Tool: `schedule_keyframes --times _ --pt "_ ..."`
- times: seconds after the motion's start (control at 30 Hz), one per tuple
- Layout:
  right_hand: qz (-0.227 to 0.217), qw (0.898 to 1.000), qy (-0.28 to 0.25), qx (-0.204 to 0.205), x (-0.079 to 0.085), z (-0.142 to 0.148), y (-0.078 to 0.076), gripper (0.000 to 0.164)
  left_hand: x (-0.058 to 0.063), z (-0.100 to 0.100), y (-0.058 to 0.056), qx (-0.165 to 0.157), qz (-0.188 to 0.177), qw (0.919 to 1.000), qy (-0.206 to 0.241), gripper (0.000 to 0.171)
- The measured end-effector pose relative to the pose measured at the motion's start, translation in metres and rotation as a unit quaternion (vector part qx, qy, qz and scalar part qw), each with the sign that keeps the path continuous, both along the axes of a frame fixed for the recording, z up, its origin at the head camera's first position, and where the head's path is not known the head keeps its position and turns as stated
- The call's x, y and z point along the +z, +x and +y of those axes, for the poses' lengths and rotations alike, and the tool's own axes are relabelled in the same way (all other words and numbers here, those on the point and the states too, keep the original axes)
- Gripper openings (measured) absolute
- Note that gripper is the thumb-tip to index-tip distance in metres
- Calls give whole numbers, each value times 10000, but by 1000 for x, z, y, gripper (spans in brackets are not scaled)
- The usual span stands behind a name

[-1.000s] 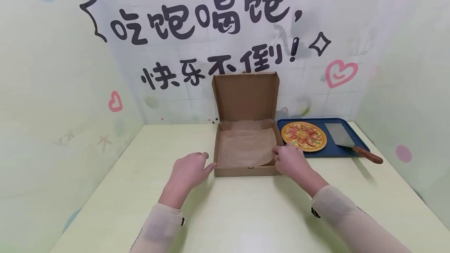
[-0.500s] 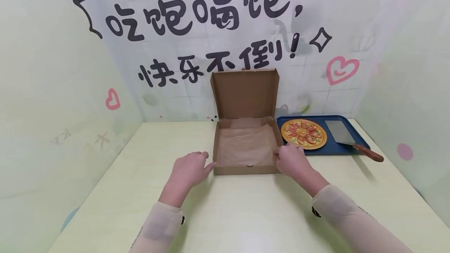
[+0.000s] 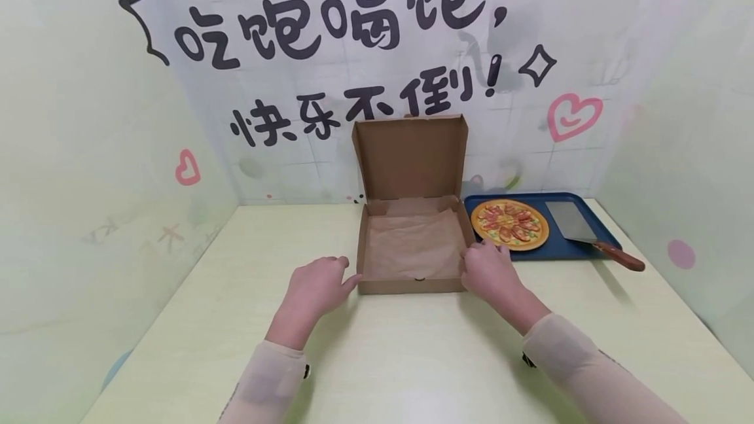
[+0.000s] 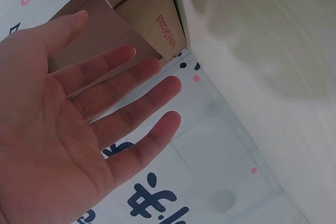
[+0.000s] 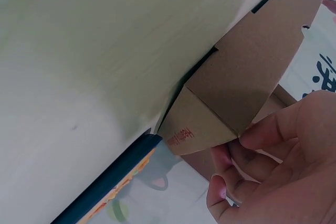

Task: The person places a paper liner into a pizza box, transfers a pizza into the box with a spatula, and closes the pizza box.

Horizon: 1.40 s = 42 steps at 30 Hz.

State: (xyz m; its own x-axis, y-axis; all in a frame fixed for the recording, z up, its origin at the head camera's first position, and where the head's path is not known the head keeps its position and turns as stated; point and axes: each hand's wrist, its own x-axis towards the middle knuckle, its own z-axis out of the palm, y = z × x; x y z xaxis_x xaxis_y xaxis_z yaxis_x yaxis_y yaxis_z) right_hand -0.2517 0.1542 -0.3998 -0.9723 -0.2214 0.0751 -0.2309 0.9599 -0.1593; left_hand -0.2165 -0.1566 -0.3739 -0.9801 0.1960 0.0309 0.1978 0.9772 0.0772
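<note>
By the pale table's (image 3: 412, 352) back edge, a square brown cardboard box (image 3: 391, 286) separates your spread left hand (image 3: 318, 286) from your corner-pinching right hand (image 3: 490, 271).

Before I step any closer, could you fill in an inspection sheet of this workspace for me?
Surface: pale tabletop, bearing the box and a tray.
Job's things: cardboard box, lid raised, brown paper lying inside.
Clutter: only a blue tray right of the box, holding a pizza and a spatula whose handle overhangs the tray.
Hands: left hand has extended fingers near the box's left front corner, contact unclear; right hand pinches its right front corner.
Cables: nothing seen.
Surroundings: back wall with dark lettering and a pink heart.
</note>
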Motion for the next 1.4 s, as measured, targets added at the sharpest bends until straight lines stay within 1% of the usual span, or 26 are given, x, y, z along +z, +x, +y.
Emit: schedule_keyframes --times 0.1,0.23,0.4,0.53,0.87,1.1,1.4 --pt "-2 10000 15 -48 -1 -3 1 16 -1 0 0 -8 -25 10000 3 39" --pt "-16 9999 7 -154 -2 -7 3 9 -2 0 0 -10 -54 10000 3 38" --pt "53 9994 78 -330 -4 -10 4 27 -2 0 0 4 -82 10000 0 40" --pt "156 9988 162 -430 -5 -12 5 31 -2 -1 0 5 -105 9999 -2 40" --pt "-9 9980 274 -578 -5 -22 6 34 -5 0 1 -22 -104 9999 25 39" --pt "-122 9971 309 -690 -4 -24 7 38 -4 1 1 -28 -95 9999 30 40" --pt "-185 9965 431 -690 4 -24 12 33 -2 1 1 -2 -123 9999 33 39"
